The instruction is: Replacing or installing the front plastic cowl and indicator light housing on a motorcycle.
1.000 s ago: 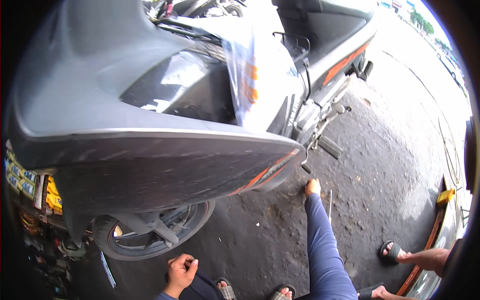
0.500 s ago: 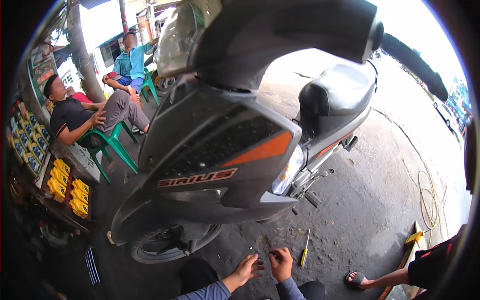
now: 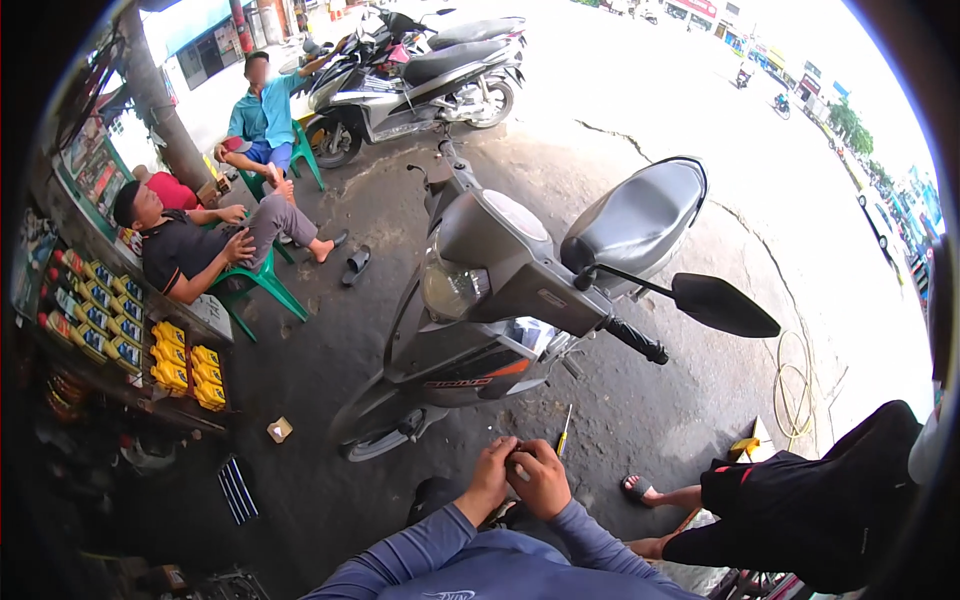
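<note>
Beside a gray motorbike [image 3: 545,290], the left hand [image 3: 487,480] and right hand [image 3: 541,482] curl together (cannot tell whether either grip holds anything), near a yellow-handled screwdriver [image 3: 562,442].

Motorbike [image 3: 510,275]: we see grey and black bodywork with an orange flash on the side.
Seat [image 3: 635,228]: black and silvery grey.
Screwdriver [image 3: 562,441]: we make out a yellow handle.
Sleeves [image 3: 405,553]: plain dusty blue on both our arms.
Chairs [image 3: 282,290]: bright green.
Seated people's shirts [image 3: 266,118]: one turquoise, one black edged with orange.
Stubby bottles [image 3: 207,377]: yellow, as we see them.
Coiled hose [image 3: 781,385]: pale straw.
Flat striped piece [image 3: 238,490]: pale stripes on dark.
Ground [image 3: 320,400]: dark grey, which we see paling toward the road.
</note>
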`<state>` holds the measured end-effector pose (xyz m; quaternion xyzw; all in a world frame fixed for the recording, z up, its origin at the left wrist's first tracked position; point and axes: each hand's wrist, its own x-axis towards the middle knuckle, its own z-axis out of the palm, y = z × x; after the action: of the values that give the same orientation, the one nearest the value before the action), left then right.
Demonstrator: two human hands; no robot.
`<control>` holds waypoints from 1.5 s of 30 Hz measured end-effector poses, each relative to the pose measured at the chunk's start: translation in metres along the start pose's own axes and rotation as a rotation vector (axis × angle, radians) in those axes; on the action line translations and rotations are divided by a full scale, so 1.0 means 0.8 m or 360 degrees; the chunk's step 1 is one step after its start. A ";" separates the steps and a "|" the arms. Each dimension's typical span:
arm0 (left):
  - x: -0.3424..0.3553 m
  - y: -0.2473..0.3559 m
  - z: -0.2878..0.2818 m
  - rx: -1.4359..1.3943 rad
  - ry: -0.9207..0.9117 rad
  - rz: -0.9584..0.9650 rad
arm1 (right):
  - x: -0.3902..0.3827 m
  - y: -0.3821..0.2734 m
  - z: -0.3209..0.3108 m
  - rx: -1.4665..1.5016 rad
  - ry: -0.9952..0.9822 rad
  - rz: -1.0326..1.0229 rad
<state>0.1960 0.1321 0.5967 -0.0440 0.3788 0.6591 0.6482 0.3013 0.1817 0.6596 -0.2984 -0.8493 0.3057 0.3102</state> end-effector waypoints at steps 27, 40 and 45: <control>0.056 0.316 0.204 0.1284 -0.0891 0.0646 | 0.267 -0.085 -0.098 0.0251 0.0606 0.0251; 0.082 0.298 0.246 0.1947 -0.1008 0.1843 | 0.280 -0.053 -0.136 0.0432 0.0495 0.0171; 0.080 0.298 0.246 0.1880 -0.0884 0.0952 | 0.284 -0.044 -0.139 0.0333 0.0508 0.0116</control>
<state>0.0594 0.3240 0.8066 0.5893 0.4889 0.4804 0.4278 0.2257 0.3546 0.8319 -0.3398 -0.7415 0.3523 0.4589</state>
